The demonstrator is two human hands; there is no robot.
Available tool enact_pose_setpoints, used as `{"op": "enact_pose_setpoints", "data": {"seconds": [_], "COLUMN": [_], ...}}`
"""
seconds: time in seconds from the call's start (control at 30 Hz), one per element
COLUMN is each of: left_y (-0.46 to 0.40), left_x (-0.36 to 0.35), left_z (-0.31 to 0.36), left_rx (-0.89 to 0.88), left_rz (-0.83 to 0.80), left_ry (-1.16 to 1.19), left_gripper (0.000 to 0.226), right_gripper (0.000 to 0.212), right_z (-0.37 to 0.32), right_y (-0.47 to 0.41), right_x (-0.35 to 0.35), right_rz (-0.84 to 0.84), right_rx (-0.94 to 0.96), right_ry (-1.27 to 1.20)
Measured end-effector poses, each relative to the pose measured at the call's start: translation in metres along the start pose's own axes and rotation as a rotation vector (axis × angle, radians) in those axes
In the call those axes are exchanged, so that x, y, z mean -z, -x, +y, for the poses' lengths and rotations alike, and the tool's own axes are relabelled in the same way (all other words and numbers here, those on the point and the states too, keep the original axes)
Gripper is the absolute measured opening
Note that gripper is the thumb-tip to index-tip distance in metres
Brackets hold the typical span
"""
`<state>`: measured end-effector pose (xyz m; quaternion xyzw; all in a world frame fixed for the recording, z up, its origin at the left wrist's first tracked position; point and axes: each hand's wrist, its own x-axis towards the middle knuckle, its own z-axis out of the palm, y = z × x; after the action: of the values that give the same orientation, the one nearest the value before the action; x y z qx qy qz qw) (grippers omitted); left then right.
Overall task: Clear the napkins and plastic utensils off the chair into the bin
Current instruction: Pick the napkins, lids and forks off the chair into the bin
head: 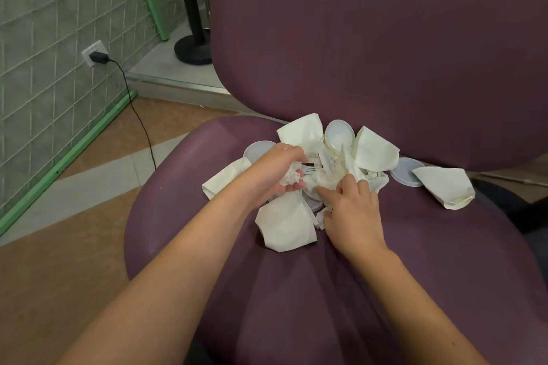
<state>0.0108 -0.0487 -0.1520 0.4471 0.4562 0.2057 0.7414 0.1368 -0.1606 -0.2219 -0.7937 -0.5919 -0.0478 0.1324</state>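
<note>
A heap of white litter lies on the purple chair seat (415,246): crushed paper cups (284,224), round plastic lids (339,133), crumpled napkins and clear plastic utensils. My left hand (281,167) curls round a crumpled napkin (292,176), with a plastic fork (310,170) sticking out beside its fingers. My right hand (351,207) reaches into the middle of the heap, its fingers bent onto napkins and plastic wrap there. What its fingertips pinch is hidden under the paper. No bin is in view.
The chair's tall purple backrest (385,38) rises behind the heap. One flattened cup (444,187) and a lid (406,172) lie apart at the right. On the left are a tiled floor, a black cable (139,118) from a wall socket and a black stand base (192,50).
</note>
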Motion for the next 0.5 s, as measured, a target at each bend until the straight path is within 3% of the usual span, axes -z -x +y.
{"op": "enact_pose_setpoints", "data": {"seconds": [0.13, 0.3, 0.37, 0.5], "left_y": [0.001, 0.004, 0.004, 0.005], "left_x": [-0.003, 0.003, 0.004, 0.002], "left_z": [0.0, -0.003, -0.002, -0.003], "left_rx": [0.025, -0.1, -0.15, -0.163], "left_rz": [0.026, -0.043, -0.055, -0.074], "left_ry": [-0.017, -0.227, -0.354, -0.435], "left_gripper": [0.022, 0.025, 0.028, 0.032], "right_gripper": [0.031, 0.009, 0.009, 0.014], "right_z": [0.001, 0.008, 0.007, 0.003], "right_y": [0.001, 0.004, 0.004, -0.001], "right_x": [-0.007, -0.007, -0.001, 0.021], "right_rz": [0.039, 0.083, 0.087, 0.108], "right_rx": [-0.022, -0.052, -0.12, -0.233], "right_ry": [0.066, -0.016, -0.15, -0.654]}}
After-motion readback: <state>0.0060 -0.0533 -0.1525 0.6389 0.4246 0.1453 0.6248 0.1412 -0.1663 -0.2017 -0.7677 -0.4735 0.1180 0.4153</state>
